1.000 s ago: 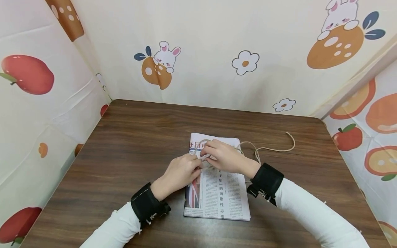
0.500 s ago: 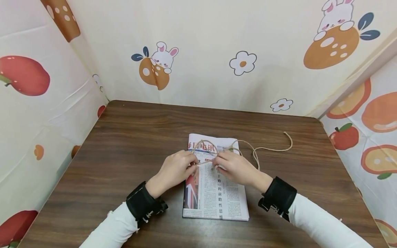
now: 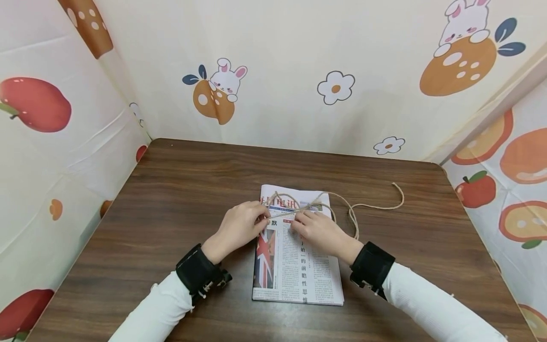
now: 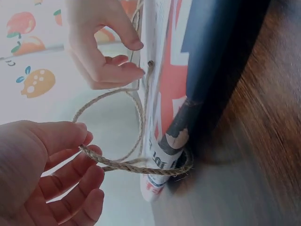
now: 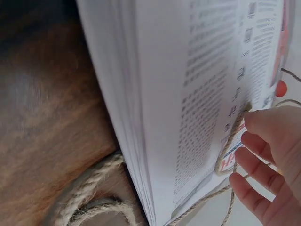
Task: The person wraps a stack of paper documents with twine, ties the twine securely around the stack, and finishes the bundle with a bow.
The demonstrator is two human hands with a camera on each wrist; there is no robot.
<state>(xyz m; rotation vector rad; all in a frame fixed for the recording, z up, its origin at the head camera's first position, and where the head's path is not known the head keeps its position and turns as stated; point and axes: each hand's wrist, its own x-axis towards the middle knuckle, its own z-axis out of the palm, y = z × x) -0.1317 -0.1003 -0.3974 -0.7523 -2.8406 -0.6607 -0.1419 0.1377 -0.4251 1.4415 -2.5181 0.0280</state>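
A folded stack of newspaper (image 3: 318,280) lies on the table, with thin twine (image 3: 342,197) looped across its upper part. At its left edge my left hand (image 3: 241,223) pinches the twine between thumb and fingers; in the left wrist view the pinched twine (image 4: 134,168) wraps around the paper's edge. My right hand (image 3: 322,233) is over the middle of the paper. Its thumb and fingers stand apart in the left wrist view. Beside its thumb in the right wrist view, a short twine end (image 5: 233,136) lies on the newspaper.
A loose tail of twine (image 3: 378,207) trails over the brown wooden table (image 3: 192,190) to the right of the newspaper. Printed curtains (image 3: 278,118) hang behind and at both sides of the table.
The hands were close together over the newspaper's upper left. My right hand has since moved right and let go of the twine; my left hand has shifted slightly left, still holding its strand.
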